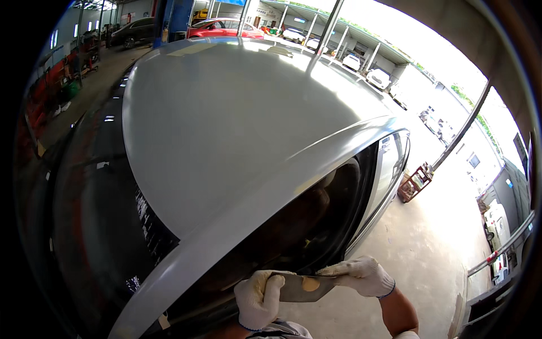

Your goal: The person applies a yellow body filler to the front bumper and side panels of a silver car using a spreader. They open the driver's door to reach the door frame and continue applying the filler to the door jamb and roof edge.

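My left hand (260,300), in a white knit work glove, is closed on the left end of a flat grey plate (293,293), with the thumb raised on the near side. A round dab of tan putty (310,283) sits on the plate's face. My right hand (361,276), gloved alike, reaches in from the right, its fingers pressed together at the plate's upper right edge. Whether they grip the plate or a separate thin blade there is unclear. Both hands are in front of the car's dark side window opening (293,226), below the grey roof (226,107).
The car's roof pillar (164,282) slopes down to the lower left beside the dark windshield (96,186). A reddish-brown rack (415,182) stands by a post on the concrete floor (406,243) to the right. A red car (226,27) and other parked cars are farther off.
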{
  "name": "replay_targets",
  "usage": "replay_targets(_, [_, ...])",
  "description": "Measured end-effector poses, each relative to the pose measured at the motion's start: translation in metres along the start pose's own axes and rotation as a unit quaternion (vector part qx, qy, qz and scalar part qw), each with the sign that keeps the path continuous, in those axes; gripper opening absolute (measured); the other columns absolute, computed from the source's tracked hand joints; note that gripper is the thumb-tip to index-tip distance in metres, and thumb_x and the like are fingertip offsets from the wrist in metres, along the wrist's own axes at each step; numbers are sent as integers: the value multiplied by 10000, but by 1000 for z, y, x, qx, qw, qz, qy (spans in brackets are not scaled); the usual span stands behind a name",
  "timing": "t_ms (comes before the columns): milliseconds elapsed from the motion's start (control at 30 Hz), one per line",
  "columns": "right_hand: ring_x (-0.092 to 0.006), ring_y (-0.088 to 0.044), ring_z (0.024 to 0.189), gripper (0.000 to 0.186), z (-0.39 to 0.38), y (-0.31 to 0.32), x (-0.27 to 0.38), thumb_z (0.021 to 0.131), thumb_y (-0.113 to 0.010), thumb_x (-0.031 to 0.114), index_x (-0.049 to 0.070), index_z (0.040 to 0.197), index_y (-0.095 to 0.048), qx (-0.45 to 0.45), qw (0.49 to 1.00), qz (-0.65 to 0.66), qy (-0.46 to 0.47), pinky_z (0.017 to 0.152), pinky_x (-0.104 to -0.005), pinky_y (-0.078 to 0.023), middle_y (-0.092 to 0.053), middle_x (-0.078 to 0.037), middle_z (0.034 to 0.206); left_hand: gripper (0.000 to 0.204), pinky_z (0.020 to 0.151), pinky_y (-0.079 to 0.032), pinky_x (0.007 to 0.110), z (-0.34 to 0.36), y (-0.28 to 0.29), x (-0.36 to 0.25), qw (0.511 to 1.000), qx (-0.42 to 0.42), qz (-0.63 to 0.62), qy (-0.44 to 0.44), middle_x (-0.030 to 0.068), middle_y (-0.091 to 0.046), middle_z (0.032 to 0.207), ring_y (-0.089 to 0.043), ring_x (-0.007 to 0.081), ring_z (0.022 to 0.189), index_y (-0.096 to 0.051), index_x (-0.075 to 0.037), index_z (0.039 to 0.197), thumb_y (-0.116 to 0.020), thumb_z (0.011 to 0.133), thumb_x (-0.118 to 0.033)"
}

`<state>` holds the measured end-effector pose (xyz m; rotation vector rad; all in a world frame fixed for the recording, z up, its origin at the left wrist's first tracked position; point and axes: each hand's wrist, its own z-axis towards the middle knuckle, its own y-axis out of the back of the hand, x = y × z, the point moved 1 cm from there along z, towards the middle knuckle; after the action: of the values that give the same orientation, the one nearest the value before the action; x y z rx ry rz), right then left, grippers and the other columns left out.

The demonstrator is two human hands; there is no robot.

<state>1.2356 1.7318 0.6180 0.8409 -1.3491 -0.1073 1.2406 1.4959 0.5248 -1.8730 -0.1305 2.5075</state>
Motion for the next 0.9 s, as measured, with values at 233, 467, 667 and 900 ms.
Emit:
replay_targets(233, [-260,-658,1031,277,-5,1,34,760,-694,-15,103,1005,-742,-291,848,-439,55,890,-366,-534,-704,-57,1115,220,618,-478,325,14,5,1,994,-37,-51,91,110,-648,715,-594,182,623,-652,1,892,-557,976,-179])
replay_targets(467, [-156,-571,1028,378,-16,-54,44,758,-772,208,292,1119,-698,-223,776,-573,142,859,-360,-502,-639,78,1144,256,642,-424,299,22,-4,17,966,-57,-165,190,48,-544,725,-474,135,668,-576,-1,844,-519,1003,-194])
replay_targets(667, [-136,-558,1043,387,3,-72,42,741,-750,195,290,1114,-708,-186,810,-535,152,828,-356,-512,-637,81,1165,248,676,-439,281,19,-7,25,951,-71,-218,209,31,-562,799,-500,104,739,-594,7,908,-527,1005,-212])
replay_targets(900, [-152,-566,1015,365,-2,-92,56,734,-724,185,240,1094,-730,-102,833,-527,135,822,-353,-517,-660,70,1131,201,877,-484,295,10,9,34,936,-121,-285,169,99,-596,1105,-583,170,948,-555,46,1166,-510,1031,-96])
